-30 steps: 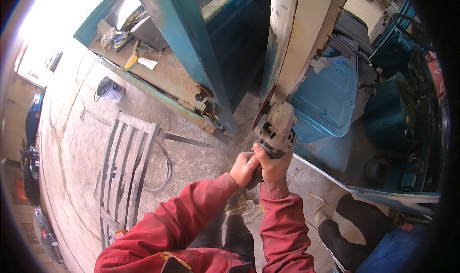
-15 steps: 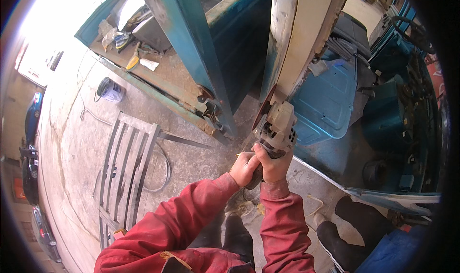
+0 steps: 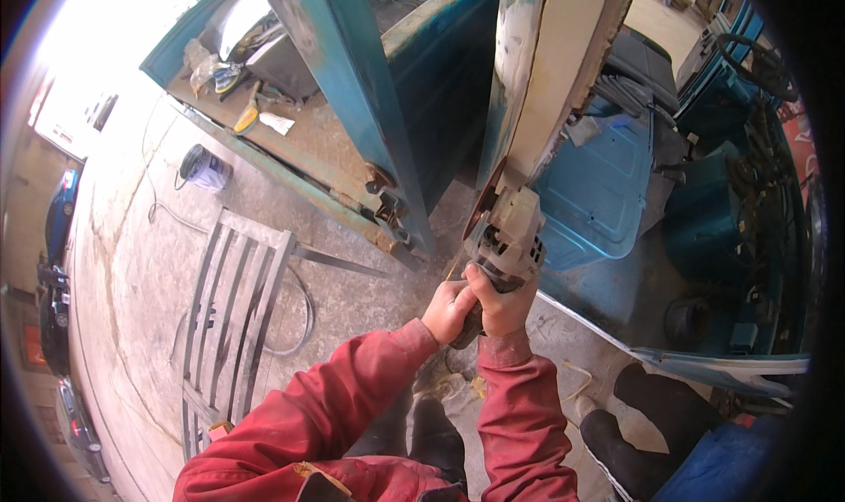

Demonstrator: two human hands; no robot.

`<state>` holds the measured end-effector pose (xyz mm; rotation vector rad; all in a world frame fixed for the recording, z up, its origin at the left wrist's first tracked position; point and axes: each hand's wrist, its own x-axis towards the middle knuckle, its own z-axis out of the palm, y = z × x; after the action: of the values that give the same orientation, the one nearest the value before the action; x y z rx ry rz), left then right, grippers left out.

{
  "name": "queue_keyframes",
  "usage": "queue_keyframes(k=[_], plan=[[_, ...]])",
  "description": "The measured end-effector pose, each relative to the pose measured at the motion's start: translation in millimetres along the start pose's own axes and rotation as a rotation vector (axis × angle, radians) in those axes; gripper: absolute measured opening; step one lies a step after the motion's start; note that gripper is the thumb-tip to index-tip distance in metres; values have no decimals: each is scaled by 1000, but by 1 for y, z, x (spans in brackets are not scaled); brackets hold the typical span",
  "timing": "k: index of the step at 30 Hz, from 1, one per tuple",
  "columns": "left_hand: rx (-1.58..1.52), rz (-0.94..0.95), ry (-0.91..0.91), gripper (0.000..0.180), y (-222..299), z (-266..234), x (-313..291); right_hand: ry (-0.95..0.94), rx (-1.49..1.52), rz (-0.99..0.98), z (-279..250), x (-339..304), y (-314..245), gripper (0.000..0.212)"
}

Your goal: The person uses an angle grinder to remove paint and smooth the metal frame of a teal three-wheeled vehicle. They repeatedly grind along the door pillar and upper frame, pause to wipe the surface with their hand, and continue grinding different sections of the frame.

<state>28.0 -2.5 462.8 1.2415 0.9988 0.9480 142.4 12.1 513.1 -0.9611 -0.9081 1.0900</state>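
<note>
Both my hands are wrapped around the body of an angle grinder (image 3: 509, 231). My left hand (image 3: 449, 312) closes on its lower end, and my right hand (image 3: 500, 303) grips just behind the head. The reddish-brown disc (image 3: 485, 201) stands edge-up and meets the lower part of a vehicle door pillar (image 3: 528, 106), cream on one face and blue with bare patches on the other. A thin orange spark streak (image 3: 453, 264) shows below the disc. Exactly where the disc's edge touches is partly hidden by the grinder head.
An opened blue door (image 3: 352, 88) stands to the left. Inside the cab lies a blue plastic lid (image 3: 594, 185). On the floor are a slatted metal bench (image 3: 233, 317) and a bucket (image 3: 205, 167). At lower right, another person's dark-trousered leg (image 3: 656, 414) is close by.
Both hands and the grinder hold almost the same place at the pillar. The orange streak below the disc has shifted upward and grown longer.
</note>
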Motion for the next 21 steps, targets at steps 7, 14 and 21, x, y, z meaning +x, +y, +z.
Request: queue_keyframes(k=[7,14,21], plan=[[-47,-22,9,51,7,2,-1,-19,-9,43,-1,1,-2,41],[-57,-48,-4,52,14,2,-1,-17,-8,3,0,3,-7,40],[-70,-42,-8,56,18,2,-1,-45,-40,46,-1,3,-8,42]])
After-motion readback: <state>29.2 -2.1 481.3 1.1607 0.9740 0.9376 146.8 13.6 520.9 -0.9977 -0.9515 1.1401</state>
